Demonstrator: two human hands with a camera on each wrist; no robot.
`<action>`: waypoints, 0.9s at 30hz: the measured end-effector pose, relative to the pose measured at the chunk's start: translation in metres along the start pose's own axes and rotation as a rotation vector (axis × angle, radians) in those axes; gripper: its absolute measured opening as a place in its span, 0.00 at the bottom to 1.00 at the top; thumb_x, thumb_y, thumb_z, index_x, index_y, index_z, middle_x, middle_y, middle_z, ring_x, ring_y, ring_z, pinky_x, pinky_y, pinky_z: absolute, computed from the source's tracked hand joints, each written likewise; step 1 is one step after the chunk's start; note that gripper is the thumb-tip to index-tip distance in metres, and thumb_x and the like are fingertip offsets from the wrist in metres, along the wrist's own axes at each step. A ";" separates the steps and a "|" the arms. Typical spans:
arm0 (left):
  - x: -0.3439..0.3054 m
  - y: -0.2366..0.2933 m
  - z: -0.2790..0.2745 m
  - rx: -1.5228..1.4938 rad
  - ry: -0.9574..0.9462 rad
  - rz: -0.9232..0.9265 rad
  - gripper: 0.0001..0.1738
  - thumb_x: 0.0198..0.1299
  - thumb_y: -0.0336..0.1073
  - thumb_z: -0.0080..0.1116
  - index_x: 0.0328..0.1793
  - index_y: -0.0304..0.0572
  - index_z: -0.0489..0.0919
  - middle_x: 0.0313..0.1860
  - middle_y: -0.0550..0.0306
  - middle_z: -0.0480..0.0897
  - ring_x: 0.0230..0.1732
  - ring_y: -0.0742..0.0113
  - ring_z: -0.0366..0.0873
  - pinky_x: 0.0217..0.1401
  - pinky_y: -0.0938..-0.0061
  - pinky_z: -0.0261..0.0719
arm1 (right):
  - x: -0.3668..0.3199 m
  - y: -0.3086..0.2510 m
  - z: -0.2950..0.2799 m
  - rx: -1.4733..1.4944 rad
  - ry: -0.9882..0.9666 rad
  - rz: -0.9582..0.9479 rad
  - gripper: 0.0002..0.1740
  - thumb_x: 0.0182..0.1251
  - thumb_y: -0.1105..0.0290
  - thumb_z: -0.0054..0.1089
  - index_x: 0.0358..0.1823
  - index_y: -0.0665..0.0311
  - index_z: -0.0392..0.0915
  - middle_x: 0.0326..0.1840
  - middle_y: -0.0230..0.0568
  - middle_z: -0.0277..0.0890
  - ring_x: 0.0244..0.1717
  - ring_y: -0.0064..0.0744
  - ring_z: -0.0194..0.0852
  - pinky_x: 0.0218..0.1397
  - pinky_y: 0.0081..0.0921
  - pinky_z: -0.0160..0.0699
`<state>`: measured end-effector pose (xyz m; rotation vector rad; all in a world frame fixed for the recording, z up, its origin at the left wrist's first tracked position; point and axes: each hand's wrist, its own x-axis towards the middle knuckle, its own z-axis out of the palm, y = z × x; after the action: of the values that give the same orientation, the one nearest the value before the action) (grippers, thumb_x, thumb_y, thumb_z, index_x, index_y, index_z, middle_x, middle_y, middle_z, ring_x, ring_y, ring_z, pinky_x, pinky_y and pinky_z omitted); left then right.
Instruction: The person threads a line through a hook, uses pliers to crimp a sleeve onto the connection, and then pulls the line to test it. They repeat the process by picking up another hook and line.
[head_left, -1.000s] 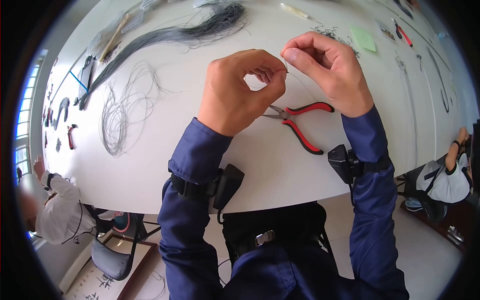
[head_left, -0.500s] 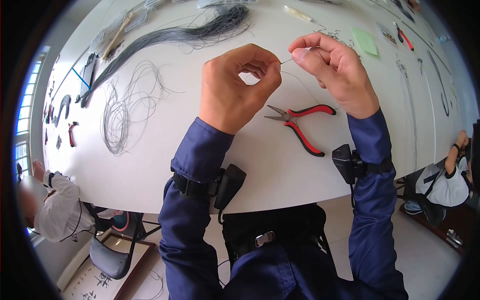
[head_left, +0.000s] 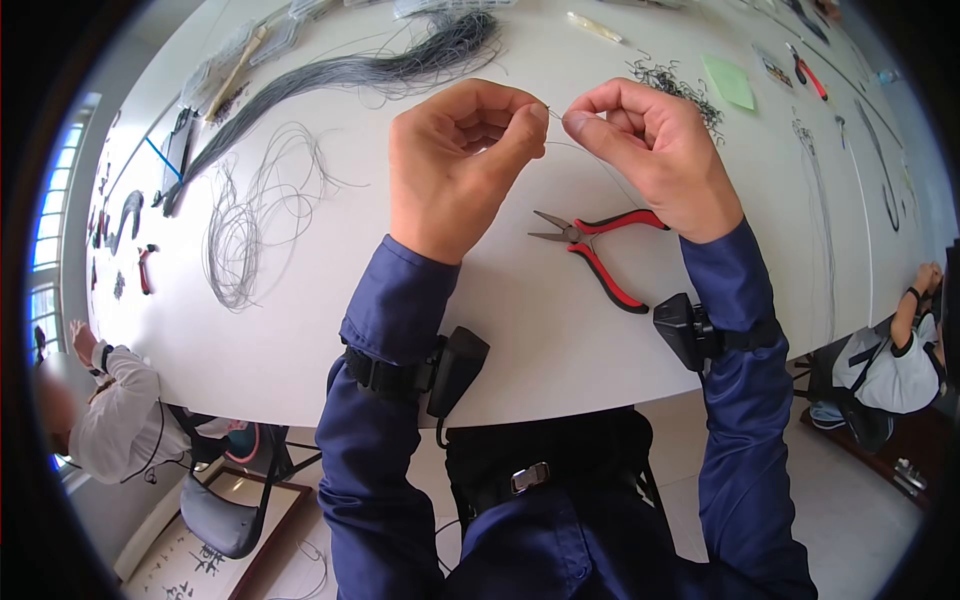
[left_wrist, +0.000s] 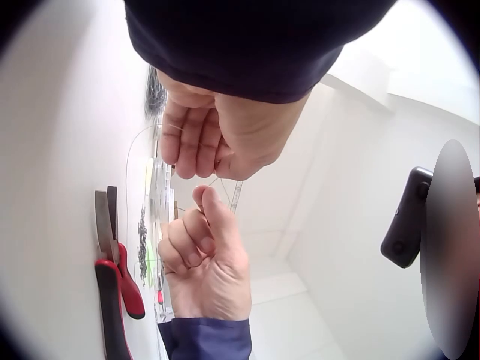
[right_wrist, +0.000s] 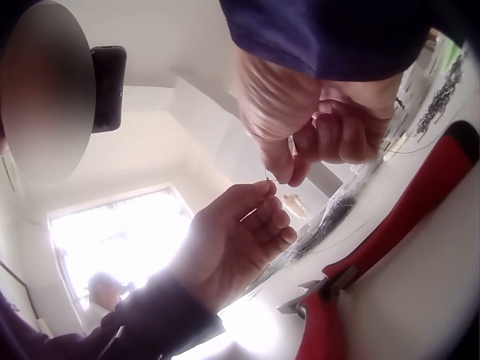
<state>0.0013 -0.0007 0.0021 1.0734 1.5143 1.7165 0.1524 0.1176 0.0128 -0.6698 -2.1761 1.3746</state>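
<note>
Thumb and fingertips of my left hand (head_left: 455,165) pinch a tiny dark piece, apparently a fishhook (head_left: 548,108), mostly hidden by the fingers. Just to its right, my right hand (head_left: 650,150) pinches a thin line (head_left: 558,114) between thumb and forefinger. Only a small gap parts the two sets of fingertips. A length of this line arcs below the hands toward the right wrist. Red-and-black pliers (head_left: 572,233) lie on the table beneath, jaws spread a little, one handle partly behind the right hand.
A hank of grey line (head_left: 360,72) stretches across the back left, with a loose tangle of line (head_left: 235,240) nearer me. Small dark hooks (head_left: 680,85) lie scattered beyond my right hand, beside a green paper (head_left: 728,82). Other people sit at both sides.
The left hand has shifted slightly left and away from me. My right hand first drew off to the right, then came back close to the left fingertips. The pliers stay put.
</note>
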 end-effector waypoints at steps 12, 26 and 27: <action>0.003 -0.001 -0.003 -0.104 0.086 -0.012 0.09 0.61 0.29 0.65 0.38 0.27 0.82 0.31 0.54 0.85 0.32 0.71 0.84 0.41 0.78 0.83 | 0.000 -0.004 0.001 0.067 0.033 -0.024 0.13 0.71 0.63 0.63 0.41 0.68 0.81 0.19 0.17 0.56 0.21 0.10 0.49 0.24 0.17 0.51; 0.005 -0.013 -0.001 0.158 0.180 0.150 0.07 0.60 0.29 0.66 0.39 0.30 0.84 0.31 0.55 0.86 0.32 0.71 0.84 0.40 0.78 0.82 | -0.008 -0.016 0.016 -0.245 0.098 -0.117 0.05 0.65 0.70 0.64 0.39 0.63 0.82 0.16 0.27 0.56 0.18 0.19 0.54 0.24 0.21 0.59; 0.005 -0.015 -0.001 0.224 0.186 0.181 0.06 0.60 0.29 0.66 0.39 0.31 0.84 0.31 0.55 0.87 0.32 0.71 0.84 0.40 0.78 0.82 | -0.007 -0.014 0.017 -0.265 0.116 -0.156 0.05 0.64 0.70 0.64 0.38 0.62 0.81 0.14 0.31 0.57 0.16 0.22 0.55 0.23 0.24 0.61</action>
<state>-0.0035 0.0055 -0.0120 1.2248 1.8084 1.8443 0.1453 0.0961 0.0187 -0.6413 -2.2837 0.9555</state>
